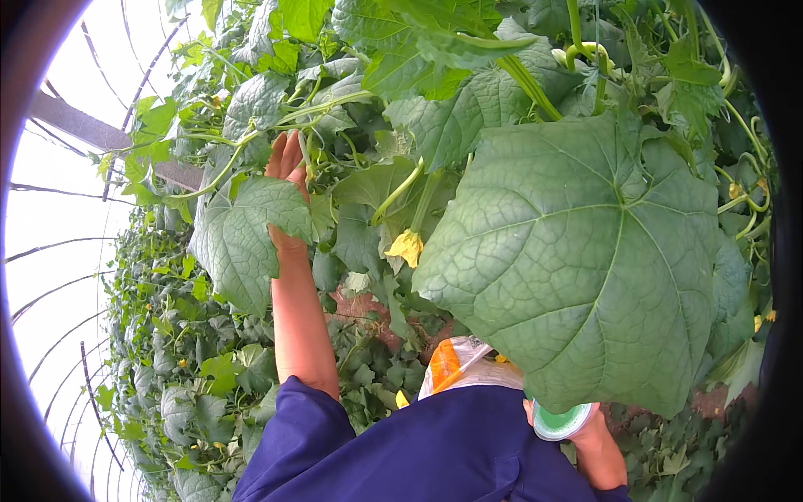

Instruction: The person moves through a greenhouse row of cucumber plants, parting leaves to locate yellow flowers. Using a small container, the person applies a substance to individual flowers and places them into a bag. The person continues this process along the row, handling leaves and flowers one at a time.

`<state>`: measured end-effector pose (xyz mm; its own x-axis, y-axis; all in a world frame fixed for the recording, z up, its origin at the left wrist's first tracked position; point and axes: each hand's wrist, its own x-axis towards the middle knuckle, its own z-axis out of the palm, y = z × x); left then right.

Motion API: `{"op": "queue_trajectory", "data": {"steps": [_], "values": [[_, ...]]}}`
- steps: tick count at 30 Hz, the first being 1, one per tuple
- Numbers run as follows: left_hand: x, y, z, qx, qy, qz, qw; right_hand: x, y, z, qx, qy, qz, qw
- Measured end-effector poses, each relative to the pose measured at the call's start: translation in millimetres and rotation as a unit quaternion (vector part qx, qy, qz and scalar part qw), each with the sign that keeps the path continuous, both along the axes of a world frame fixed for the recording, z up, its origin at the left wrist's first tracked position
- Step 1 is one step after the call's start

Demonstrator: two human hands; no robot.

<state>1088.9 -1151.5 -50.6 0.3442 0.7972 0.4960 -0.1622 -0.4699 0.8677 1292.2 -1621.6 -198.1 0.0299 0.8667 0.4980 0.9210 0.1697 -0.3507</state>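
My left hand (290,160) is raised among the vines at upper left, its fingers stretched upward beside a thin green stem or young fruit. A broad leaf (254,229) covers part of the palm and wrist, so whether the fingers grip anything is hidden. Low at the right, my right hand (586,427) holds a round, clear-rimmed cup (560,421) with green contents. A very large gourd-type leaf (583,263) hangs above it and hides part of the cup. Between the hands, a wilted yellow flower (406,248) hangs from a green stalk or young fruit.
Thick climbing stems (527,81) and tendrils fill the top. A white and orange plastic bag (464,364) is at my front. Reddish soil (364,310) shows between leaves. A grey beam (81,122) and curved greenhouse ribs (59,241) stand at left.
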Motion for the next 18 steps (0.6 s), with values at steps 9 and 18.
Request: {"op": "queue_trajectory", "data": {"steps": [9, 18], "values": [[-8.2, 23.4, 7.3, -0.057, 0.041, -0.053, 0.996, -52.5, 65.3, 13.6, -0.037, 0.145, 0.023, 0.988], [-13.5, 17.6, 14.8, -0.067, 0.053, -0.024, 0.996, -54.3, 136.1, 51.9, 0.046, 0.391, 0.143, 0.908]]}}
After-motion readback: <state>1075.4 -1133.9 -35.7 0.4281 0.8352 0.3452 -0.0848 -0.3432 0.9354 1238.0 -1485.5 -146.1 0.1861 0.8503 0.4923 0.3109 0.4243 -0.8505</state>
